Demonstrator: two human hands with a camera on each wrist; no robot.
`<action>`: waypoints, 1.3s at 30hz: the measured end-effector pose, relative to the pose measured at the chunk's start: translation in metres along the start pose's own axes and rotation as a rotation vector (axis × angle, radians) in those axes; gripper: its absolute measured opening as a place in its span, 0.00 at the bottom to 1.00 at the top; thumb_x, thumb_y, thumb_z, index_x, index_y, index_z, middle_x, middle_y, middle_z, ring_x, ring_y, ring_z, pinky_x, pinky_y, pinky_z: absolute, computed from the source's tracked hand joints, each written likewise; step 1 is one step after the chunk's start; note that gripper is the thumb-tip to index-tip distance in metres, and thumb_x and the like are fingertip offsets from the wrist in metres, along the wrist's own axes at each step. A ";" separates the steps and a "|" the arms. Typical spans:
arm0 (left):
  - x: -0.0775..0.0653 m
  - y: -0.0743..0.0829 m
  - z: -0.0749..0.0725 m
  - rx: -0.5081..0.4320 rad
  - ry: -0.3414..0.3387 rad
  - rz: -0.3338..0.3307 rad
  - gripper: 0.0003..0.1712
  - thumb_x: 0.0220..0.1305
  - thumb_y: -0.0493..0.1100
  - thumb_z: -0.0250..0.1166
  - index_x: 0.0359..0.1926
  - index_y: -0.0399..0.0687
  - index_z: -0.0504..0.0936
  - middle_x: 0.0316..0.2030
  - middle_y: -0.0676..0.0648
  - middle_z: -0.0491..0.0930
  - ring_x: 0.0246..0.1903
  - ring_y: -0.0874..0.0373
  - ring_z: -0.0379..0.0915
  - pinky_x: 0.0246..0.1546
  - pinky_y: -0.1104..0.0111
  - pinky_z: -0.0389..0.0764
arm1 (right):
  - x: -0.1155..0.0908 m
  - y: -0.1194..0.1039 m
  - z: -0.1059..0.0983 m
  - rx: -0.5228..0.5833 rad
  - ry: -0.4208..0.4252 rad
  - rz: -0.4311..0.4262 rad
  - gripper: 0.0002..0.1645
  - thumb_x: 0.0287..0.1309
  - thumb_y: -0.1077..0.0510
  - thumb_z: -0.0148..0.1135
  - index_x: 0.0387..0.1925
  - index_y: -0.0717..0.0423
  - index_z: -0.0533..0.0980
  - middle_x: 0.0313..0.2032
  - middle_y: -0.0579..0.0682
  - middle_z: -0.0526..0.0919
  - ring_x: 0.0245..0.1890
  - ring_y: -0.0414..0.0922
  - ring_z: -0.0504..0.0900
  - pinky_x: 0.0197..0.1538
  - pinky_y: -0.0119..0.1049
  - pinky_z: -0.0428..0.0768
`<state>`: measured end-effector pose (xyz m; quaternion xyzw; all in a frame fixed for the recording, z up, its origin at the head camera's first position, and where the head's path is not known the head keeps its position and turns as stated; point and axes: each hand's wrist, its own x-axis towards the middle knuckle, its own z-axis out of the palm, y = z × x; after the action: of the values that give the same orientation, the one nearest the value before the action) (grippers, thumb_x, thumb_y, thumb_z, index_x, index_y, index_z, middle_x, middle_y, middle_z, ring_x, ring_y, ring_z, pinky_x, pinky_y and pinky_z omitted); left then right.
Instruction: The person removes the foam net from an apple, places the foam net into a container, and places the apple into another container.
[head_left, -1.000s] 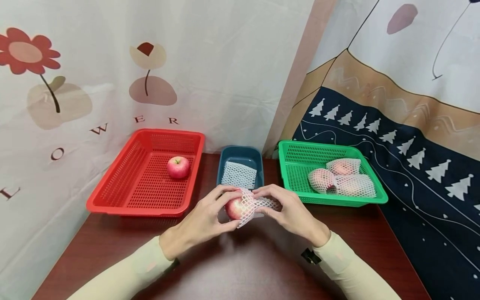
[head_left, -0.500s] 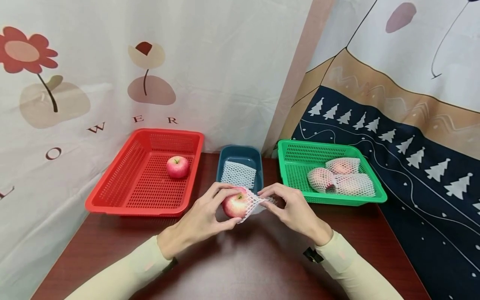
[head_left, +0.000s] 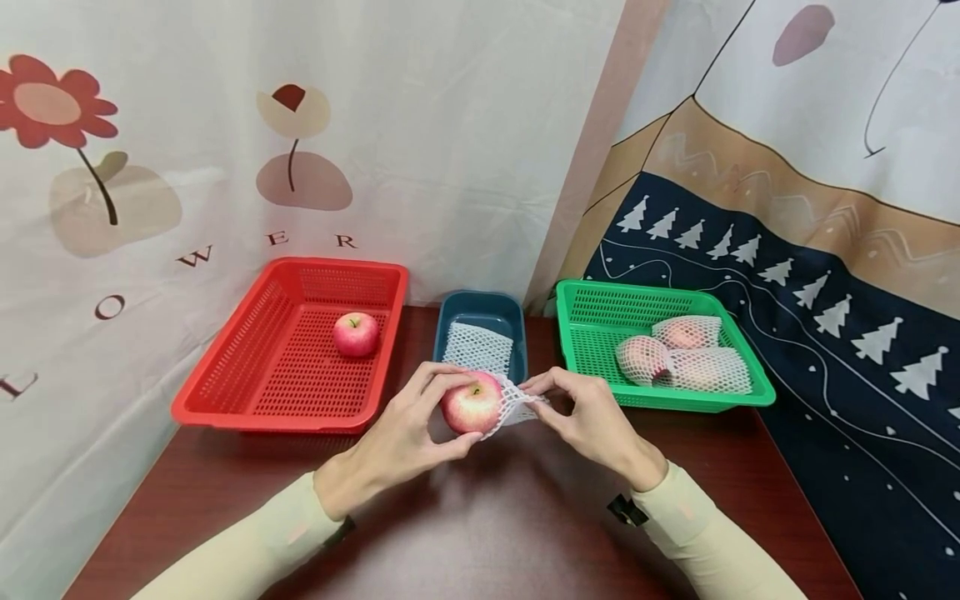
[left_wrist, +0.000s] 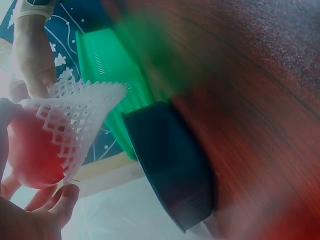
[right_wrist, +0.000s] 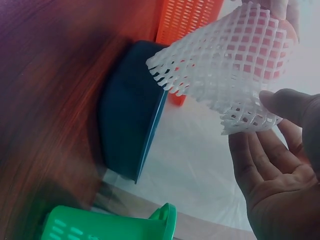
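Observation:
My left hand [head_left: 397, 437] grips a red-and-yellow apple [head_left: 471, 405] by its left side, fingers over the top and thumb below. A white foam fruit net [head_left: 516, 403] covers the apple's right side; the stem end stays bare in the head view. With thumb and fingers, my right hand [head_left: 592, 425] pinches the net at the right. In the right wrist view the foam net [right_wrist: 250, 60] flares out past the apple, its free end hanging loose. From the left wrist, the apple [left_wrist: 35, 150] shows partly inside the mesh, with left fingertips at the net's edge.
A red basket [head_left: 187, 408] on the left holds one bare apple [head_left: 356, 334]. Behind the hands stands a dark blue tray [head_left: 517, 317] with flat foam nets [head_left: 477, 348]. On the right, a green basket [head_left: 573, 333] contains several netted apples [head_left: 642, 360]. Curtains hang behind the table [head_left: 495, 533].
The apple has turned so its stem end faces up, and more of it shows bare. The net has shifted right, with the right hand pinching it closer together. The baskets stay put.

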<state>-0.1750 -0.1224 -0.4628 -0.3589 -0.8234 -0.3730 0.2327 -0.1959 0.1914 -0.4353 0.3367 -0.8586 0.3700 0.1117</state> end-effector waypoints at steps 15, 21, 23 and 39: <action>-0.003 -0.002 -0.004 0.014 0.058 0.000 0.42 0.58 0.45 0.91 0.72 0.49 0.84 0.68 0.44 0.82 0.68 0.51 0.83 0.74 0.82 0.77 | 0.002 0.000 -0.005 -0.053 0.038 0.063 0.15 0.69 0.66 0.83 0.52 0.50 0.89 0.50 0.47 0.99 0.44 0.41 0.94 0.50 0.48 0.98; -0.005 -0.002 -0.006 0.015 0.049 0.000 0.41 0.59 0.45 0.90 0.71 0.48 0.84 0.70 0.43 0.82 0.70 0.49 0.83 0.75 0.83 0.75 | 0.004 0.000 -0.005 -0.075 0.034 0.082 0.15 0.69 0.67 0.83 0.52 0.53 0.89 0.50 0.49 0.98 0.44 0.44 0.95 0.49 0.50 0.98; -0.005 -0.003 -0.007 0.016 0.045 0.001 0.41 0.59 0.45 0.90 0.71 0.47 0.83 0.71 0.43 0.82 0.70 0.49 0.83 0.76 0.83 0.75 | 0.005 -0.001 -0.006 -0.085 0.032 0.087 0.15 0.68 0.67 0.83 0.52 0.53 0.88 0.49 0.50 0.98 0.43 0.44 0.95 0.48 0.49 0.98; -0.008 -0.008 -0.009 0.068 0.022 0.042 0.39 0.61 0.44 0.88 0.72 0.53 0.85 0.71 0.43 0.81 0.69 0.51 0.83 0.70 0.72 0.86 | 0.026 0.001 -0.012 -0.172 0.035 0.073 0.16 0.72 0.68 0.79 0.56 0.56 0.86 0.47 0.54 0.97 0.41 0.44 0.93 0.46 0.43 0.97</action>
<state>-0.1748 -0.1362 -0.4655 -0.3639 -0.8252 -0.3436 0.2618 -0.2169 0.1876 -0.4156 0.2879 -0.8968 0.3046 0.1418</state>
